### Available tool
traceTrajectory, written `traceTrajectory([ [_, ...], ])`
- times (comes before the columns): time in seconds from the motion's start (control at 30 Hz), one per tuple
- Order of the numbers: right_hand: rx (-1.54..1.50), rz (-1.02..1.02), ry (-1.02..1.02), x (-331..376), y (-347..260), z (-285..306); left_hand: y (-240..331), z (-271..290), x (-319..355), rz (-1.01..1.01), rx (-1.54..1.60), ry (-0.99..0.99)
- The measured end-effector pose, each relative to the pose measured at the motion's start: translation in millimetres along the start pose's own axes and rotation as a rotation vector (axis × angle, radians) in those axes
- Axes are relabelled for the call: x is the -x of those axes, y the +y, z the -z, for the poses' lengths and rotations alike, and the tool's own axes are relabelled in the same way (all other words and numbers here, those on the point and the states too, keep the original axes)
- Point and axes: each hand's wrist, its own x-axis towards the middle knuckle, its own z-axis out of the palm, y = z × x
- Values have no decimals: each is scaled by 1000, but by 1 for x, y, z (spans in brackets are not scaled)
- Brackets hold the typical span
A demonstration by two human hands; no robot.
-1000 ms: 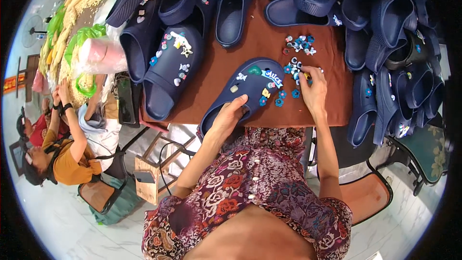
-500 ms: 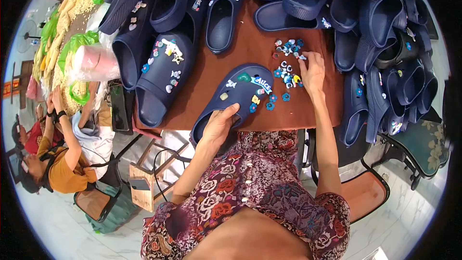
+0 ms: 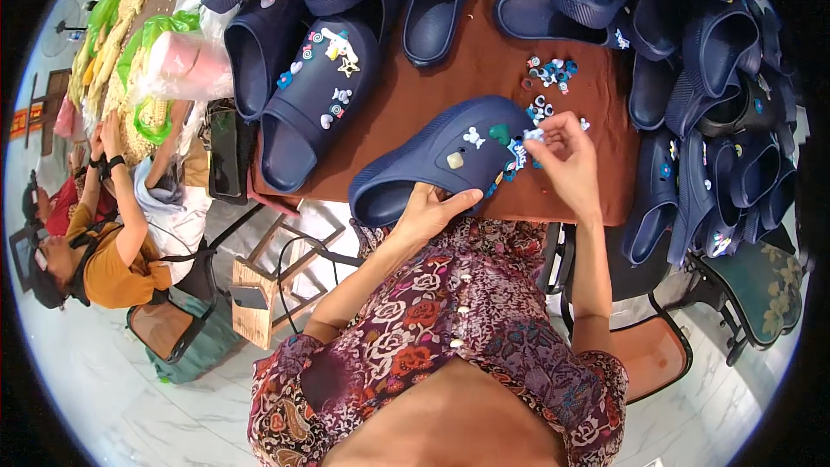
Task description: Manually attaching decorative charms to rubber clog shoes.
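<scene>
A navy clog (image 3: 415, 143) is tipped up on its side near the table's front edge, its upper dotted with a white animal charm, a green heart and a lettered badge. My left hand (image 3: 430, 212) grips it, thumb on the outside and fingers inside the opening. Beside the toe, my right hand (image 3: 566, 160) pinches a small pale shoe charm (image 3: 533, 135) between thumb and fingertips. Behind that hand lies a loose pile of blue, white and black charms (image 3: 553, 74). More charms are partly hidden by the clog and my right hand.
A brown cloth (image 3: 458, 69) covers the table. Decorated navy clogs (image 3: 316, 95) stand at the left, and several more (image 3: 653, 216) are heaped at the right. A pink wrapped roll (image 3: 186, 65) sits far left, where a person in an orange top (image 3: 130, 259) works.
My right hand has lifted a charm from the pile and carried it left to the clog's toe. My left hand has tilted the clog, turning its side toward me.
</scene>
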Motion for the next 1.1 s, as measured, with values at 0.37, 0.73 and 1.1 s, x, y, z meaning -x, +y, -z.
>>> traceTrajectory([
  [0.37, 143, 125, -13, 28, -20, -45, -20, -4, -1, -229, -153, -74],
  [0.73, -106, 4, 27, 38, -4, -54, -38, -2, -5, -359, -277, -88],
  [1.1, -318, -176, -61, 38, -4, -42, -38, -3, -2, -481, -525, -21],
])
